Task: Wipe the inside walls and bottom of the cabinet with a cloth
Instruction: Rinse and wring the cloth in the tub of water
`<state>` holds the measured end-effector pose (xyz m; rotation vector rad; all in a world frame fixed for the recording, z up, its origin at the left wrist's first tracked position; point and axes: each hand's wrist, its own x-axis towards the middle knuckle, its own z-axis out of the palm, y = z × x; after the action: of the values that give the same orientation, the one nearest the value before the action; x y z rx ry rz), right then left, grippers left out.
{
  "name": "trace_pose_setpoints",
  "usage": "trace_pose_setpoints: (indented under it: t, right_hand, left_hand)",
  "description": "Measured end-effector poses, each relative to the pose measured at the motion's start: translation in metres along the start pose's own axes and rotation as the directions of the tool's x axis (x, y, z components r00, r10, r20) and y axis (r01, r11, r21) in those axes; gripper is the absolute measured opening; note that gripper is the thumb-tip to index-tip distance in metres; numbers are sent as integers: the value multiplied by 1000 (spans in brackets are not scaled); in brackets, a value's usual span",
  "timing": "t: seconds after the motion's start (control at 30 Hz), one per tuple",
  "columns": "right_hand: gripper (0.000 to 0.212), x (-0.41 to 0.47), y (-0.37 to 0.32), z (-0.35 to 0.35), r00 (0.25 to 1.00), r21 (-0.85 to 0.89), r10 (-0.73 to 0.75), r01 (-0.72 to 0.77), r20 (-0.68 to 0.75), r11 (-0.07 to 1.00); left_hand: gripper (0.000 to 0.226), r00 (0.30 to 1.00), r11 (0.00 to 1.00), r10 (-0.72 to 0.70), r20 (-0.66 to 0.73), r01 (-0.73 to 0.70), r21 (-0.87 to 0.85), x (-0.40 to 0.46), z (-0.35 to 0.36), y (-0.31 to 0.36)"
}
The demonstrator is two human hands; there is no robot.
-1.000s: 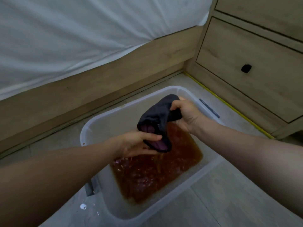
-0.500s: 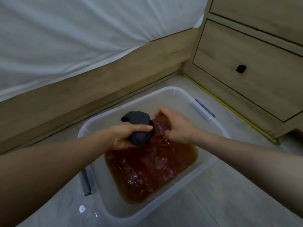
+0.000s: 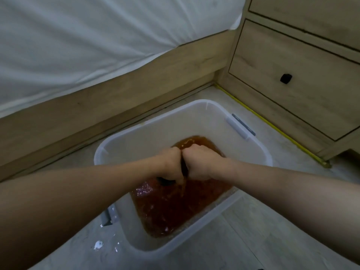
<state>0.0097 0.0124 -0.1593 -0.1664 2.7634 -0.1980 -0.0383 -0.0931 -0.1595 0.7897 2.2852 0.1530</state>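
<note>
Dark, near-black cloth [image 3: 184, 169], only slivers showing between the two fists at frame centre. Reddish-brown, amber-edged water [image 3: 175, 209] with small glinting highlights, inside a translucent milky-white tub [image 3: 194, 117] in the lower middle. Grey clip handles [image 3: 240, 126] on the tub's right and left rims. Pale grey floor [image 3: 253, 230], faintly mottled, with white flecks [image 3: 98, 244] at lower left. White, creased sheet [image 3: 97, 36] across the upper left. Light oak woodgrain on the bed frame [image 3: 116, 102] and on the drawers [image 3: 302, 75] at upper right, with a small black knob [image 3: 285, 78]. Yellow strip [image 3: 272, 123] along the drawer base.
</note>
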Motion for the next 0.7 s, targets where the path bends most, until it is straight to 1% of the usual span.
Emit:
trace_pose_setpoints:
  t: [0.07,0.1,0.17,0.23,0.27,0.3,0.37,0.43,0.47,0.53,0.6,0.63,0.7]
  right_hand:
    - [28,1,-4,1,989,140,135,-142,61,980]
    - [21,3,-4,1,982,238,174,-188,79,953]
    - [10,5,-5,1,966,434,231,-257,113,864]
    - [11,5,-7,2,946,573,276,-323,170,753]
    - [13,4,-8,2,936,612,286,-350,204,709]
    - [15,1,-8,1,928,633,288,-373,238,678]
    - [19,-4,-7,-1,903,643,292,-428,314,635]
    - [21,-4,-3,-2,887,653,296,-462,355,600]
    - [20,-4,-1,-2,881,666,292,-472,371,578]
    - [17,-5,1,-2,866,730,276,-499,417,467]
    - [15,-6,3,-1,846,772,229,-533,481,346]
    - [14,-6,4,0,836,778,192,-549,514,305]
    - [13,-8,3,4,818,787,121,-574,562,224]
  left_hand:
    - [25,994,983,87,-72,-74,167,-2,0,1]
    - [24,983,968,137,-121,-107,228,-3,-2,0]
    - [27,952,945,224,-208,-160,285,-4,-8,-2]
    - [33,922,911,309,-234,-217,351,-6,-11,-5]
    - [36,917,900,325,-230,-226,372,-6,-9,-5]
    - [37,916,898,329,-228,-229,377,-6,-6,-6]
    - [34,902,896,347,-257,-238,376,-3,1,-5]
    - [30,879,903,350,-324,-225,365,0,5,-7]
    - [32,872,914,331,-360,-200,354,0,8,-10]
    - [40,851,922,309,-424,-159,353,-2,13,-13]
    - [47,826,915,330,-457,-162,368,-6,17,-16]
    - [47,818,911,347,-458,-178,371,-7,19,-17]
    - [41,849,920,330,-413,-192,342,-4,21,-22]
